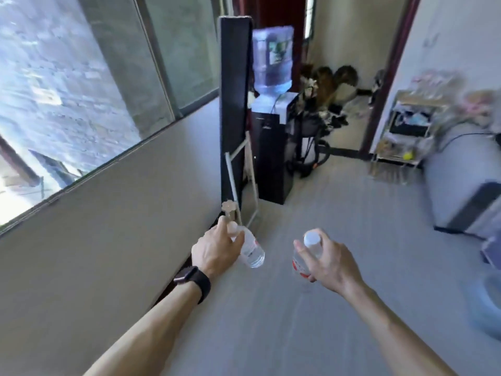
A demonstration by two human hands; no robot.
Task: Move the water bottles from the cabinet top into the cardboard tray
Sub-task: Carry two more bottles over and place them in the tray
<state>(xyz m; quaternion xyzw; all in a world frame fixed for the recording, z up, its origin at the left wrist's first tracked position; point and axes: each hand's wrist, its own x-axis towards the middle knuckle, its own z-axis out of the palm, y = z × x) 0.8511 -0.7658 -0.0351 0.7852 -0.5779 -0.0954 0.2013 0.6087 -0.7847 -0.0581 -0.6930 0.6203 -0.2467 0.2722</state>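
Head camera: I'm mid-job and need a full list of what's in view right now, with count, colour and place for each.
Water bottles: 2, clear with white caps, red on the labels; one in the left hand, one in the right, both over the floor.
Water dispenser: 1, black, with a blue jug on top, centre back.
Black panel: 1, upright by the wall.
Shelf rack: 1, white, cluttered, right.
Window: 1, left wall.
Floor: grey.
Cardboard tray, cabinet: not in view.
Watch: 1, black, left wrist.
Left hand: grips a bottle.
Right hand: grips a bottle.
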